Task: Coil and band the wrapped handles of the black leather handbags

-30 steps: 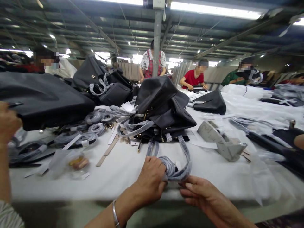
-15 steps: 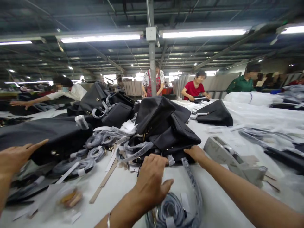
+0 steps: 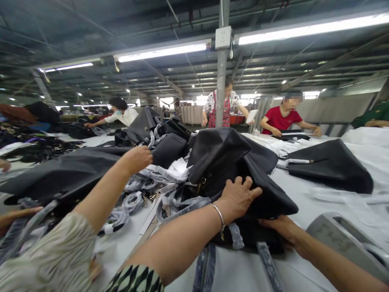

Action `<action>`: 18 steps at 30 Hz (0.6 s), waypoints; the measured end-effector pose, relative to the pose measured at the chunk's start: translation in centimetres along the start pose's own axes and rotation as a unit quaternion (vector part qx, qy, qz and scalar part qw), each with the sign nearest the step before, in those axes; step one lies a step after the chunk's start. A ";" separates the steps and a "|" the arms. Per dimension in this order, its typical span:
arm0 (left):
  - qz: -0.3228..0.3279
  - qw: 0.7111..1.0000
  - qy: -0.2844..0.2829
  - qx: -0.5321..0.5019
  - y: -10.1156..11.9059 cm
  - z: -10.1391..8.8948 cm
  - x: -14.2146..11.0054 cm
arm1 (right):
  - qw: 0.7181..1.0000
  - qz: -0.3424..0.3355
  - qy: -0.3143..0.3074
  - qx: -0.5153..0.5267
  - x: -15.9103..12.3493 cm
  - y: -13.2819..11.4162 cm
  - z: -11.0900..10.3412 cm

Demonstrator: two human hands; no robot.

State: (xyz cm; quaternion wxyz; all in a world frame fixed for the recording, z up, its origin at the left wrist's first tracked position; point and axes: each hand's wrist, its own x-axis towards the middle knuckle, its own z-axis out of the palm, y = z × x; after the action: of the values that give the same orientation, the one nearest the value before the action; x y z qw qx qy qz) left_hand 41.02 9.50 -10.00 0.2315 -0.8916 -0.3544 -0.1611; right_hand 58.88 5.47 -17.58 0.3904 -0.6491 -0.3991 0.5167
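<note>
My left hand (image 3: 238,198), with a silver bracelet at the wrist, lies spread on the side of a black handbag (image 3: 219,146). Its fingers are apart on the dark leather. At the handbag's lower right edge, my right hand (image 3: 281,231) grips the black material; its fingertips are partly hidden underneath. Wrapped straps (image 3: 206,263) hang toward me from below the bag. Gold rings and a clip (image 3: 202,184) show on its front. More wrapped handles (image 3: 182,205) lie left of my left wrist.
A co-worker's arm (image 3: 106,194) reaches in from the left over another black bag (image 3: 88,166). Beyond are piled bags (image 3: 167,150). At right stand a grey tape dispenser (image 3: 337,239) and a black bag (image 3: 331,162). Several people work across the table, near a pole (image 3: 221,81).
My left hand has moved from above the coiled strap up onto the black handbag. My right hand stays at its edge. The co-worker's arm reaches farther in, and the view has turned left.
</note>
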 end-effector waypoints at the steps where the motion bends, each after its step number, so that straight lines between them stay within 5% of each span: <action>1: 0.006 1.000 -0.003 0.005 -0.9 -0.1 0.3 | 1.000 0.029 0.005 0.007 -0.2 -0.5 0.5; 5: 0.009 0.999 -0.015 0.045 -6.3 -0.5 1.9 | 0.993 0.116 0.013 0.018 -0.6 -2.2 2.5; 9: -0.064 0.996 -0.003 0.064 -12.8 -1.4 3.9 | 0.992 0.113 -0.001 0.060 -1.5 -3.5 3.8; 14: -0.185 0.979 0.041 0.076 -18.2 -2.8 4.8 | 0.987 0.008 0.028 0.159 -7.0 -8.3 3.7; 18: -0.210 0.978 -0.004 0.013 -18.4 -2.3 2.7 | 0.984 -0.087 0.053 0.148 -13.6 -13.6 2.0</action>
State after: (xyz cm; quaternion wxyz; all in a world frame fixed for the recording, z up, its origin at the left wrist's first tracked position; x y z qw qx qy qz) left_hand 29.61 21.56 -1.35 0.2023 -0.7952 -0.5364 -0.1976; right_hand 53.35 -1.77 -0.46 0.5460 -0.5733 -0.3516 0.4996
